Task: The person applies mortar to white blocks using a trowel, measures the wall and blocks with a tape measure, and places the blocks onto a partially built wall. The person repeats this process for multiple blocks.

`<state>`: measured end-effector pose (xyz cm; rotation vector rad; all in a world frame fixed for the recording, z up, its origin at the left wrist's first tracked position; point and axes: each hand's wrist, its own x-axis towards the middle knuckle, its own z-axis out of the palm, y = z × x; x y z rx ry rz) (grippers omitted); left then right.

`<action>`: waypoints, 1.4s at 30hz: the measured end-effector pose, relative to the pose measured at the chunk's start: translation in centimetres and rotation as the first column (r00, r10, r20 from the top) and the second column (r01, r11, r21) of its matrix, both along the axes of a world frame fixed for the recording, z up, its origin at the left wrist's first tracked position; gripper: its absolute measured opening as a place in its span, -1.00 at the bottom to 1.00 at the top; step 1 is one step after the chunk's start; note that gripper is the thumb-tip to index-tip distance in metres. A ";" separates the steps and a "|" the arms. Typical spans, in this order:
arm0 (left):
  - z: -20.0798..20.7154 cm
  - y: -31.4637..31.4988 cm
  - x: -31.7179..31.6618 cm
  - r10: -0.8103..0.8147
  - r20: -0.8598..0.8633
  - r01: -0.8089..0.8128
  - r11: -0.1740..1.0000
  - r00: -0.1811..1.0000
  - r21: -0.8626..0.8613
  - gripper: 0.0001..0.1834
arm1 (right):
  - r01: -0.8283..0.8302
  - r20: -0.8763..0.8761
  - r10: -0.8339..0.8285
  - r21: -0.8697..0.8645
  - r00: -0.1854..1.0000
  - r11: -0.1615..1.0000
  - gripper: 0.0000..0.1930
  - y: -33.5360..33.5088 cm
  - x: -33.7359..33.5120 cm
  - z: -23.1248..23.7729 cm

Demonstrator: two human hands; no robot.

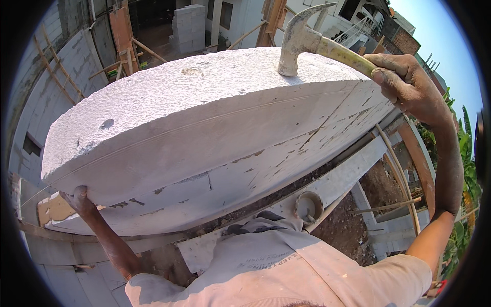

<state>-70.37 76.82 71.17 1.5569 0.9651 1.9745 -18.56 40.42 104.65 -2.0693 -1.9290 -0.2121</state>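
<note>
A claw hammer (333, 50) is in my right hand (409, 87), the fingers wrapped round its yellowish, dust-covered handle. Its grey metal head is down at the top of a white lightweight concrete block (169, 97), with the striking face touching or just above the surface. The block lies as the top course of a wall (240, 176), and a few small pits mark its top. Low at the block's left end, my left hand (81, 199) grips the edge, thumb against the near face. Its other fingers are partly hidden.
Below the wall runs a plank walkway (348, 166) with a round mortar bucket (308, 207) on it, a tool inside. Bamboo poles (401, 176) stand at the right. Wooden formwork (121, 36) and stacked blocks (189, 28) are beyond the wall. Rubble ground lies far below.
</note>
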 end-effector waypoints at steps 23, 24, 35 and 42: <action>0.1 0.1 0.2 0.085 -0.076 -0.081 0.995 0.993 0.051 0.03 | 0.209 -0.252 -0.162 0.172 0.954 0.963 -0.55 0.4 0.8 -2.5; -0.1 0.4 0.1 0.027 -0.021 -0.027 1.000 0.999 0.011 0.09 | 0.265 -0.294 -0.181 0.277 0.939 0.924 -0.55 0.2 0.7 -2.3; -1.5 1.3 -2.2 0.047 -0.094 -0.049 0.998 0.994 -0.024 0.22 | 0.405 -0.474 -0.256 0.244 0.842 0.881 -0.77 -1.7 2.7 1.0; -1.8 1.7 -2.8 0.051 -0.062 -0.055 0.996 0.997 -0.068 0.19 | 0.412 0.028 -0.414 0.064 0.910 0.909 -0.63 -2.4 5.6 0.1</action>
